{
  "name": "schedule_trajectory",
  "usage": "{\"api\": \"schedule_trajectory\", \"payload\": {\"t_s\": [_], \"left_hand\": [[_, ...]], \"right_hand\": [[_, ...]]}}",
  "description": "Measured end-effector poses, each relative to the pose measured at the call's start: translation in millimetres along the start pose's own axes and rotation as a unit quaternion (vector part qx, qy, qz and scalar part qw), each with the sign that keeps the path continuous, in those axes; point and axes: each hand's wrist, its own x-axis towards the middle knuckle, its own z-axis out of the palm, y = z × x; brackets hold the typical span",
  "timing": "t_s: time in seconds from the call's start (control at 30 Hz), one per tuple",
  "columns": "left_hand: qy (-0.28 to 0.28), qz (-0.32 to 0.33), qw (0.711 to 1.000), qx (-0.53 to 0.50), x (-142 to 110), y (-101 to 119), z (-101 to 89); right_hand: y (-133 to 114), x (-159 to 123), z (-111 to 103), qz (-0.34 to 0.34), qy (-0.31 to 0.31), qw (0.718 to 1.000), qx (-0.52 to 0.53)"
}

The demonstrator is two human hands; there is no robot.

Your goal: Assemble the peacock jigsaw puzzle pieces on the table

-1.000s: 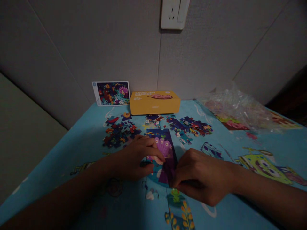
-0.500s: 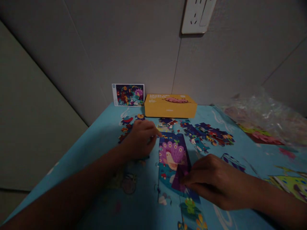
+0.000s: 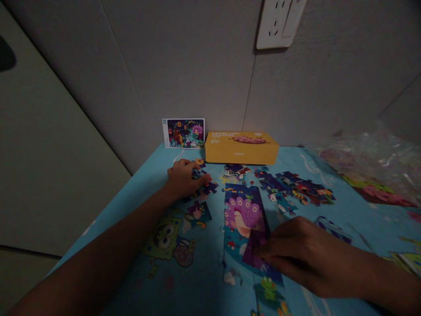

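Observation:
The partly joined jigsaw puzzle [image 3: 243, 215] lies in the middle of the table, showing a pink-purple peacock with a green frog below it. My right hand [image 3: 296, 252] is at its lower right, thumb and fingers pinched on a dark purple puzzle piece [image 3: 255, 248] that overlaps the picture. Its full outline is hidden by the fingers. Farther off on the left, my left hand [image 3: 184, 177] rests over a pile of loose puzzle pieces [image 3: 205, 186], thumb and fingers apart. Just nearer than that pile lies a pink and dark blue piece [image 3: 200, 211].
A yellow puzzle box [image 3: 241, 151] and a picture card [image 3: 185, 133] stand against the wall. More loose pieces [image 3: 296, 186] spread right of the peacock. Clear plastic wrapping [image 3: 378, 158] lies at far right. The blue tablecloth [image 3: 131, 197] has printed cartoon figures.
My left hand has moved left, away from the peacock's upper edge to the loose pile, and its fingers have spread. My right hand stays at the puzzle's lower right. The view has shifted slightly.

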Motion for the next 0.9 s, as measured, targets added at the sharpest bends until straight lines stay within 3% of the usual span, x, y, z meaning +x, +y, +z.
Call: {"api": "schedule_trajectory", "payload": {"t_s": [0.2, 0.47, 0.8, 0.9], "left_hand": [[-0.026, 0.049, 0.998, -0.007, -3.9, 1.2, -0.7], [-0.009, 0.092, 0.995, -0.023, -4.8, 0.2, 0.1], [-0.018, 0.247, 0.965, -0.085, -4.8, 2.7, -4.0], [-0.033, 0.259, 0.963, -0.062, -6.0, 0.5, -3.9]], "right_hand": [[0.0, 0.1, 0.0, 0.003, 0.007, 1.000, 0.009], [-0.2, -0.5, 0.5, 0.007, 0.008, 1.000, 0.018], [2.1, -2.3, 1.6, 0.018, -0.011, 0.999, 0.030], [3.0, -3.7, 1.9, 0.025, -0.020, 0.999, 0.035]]}}
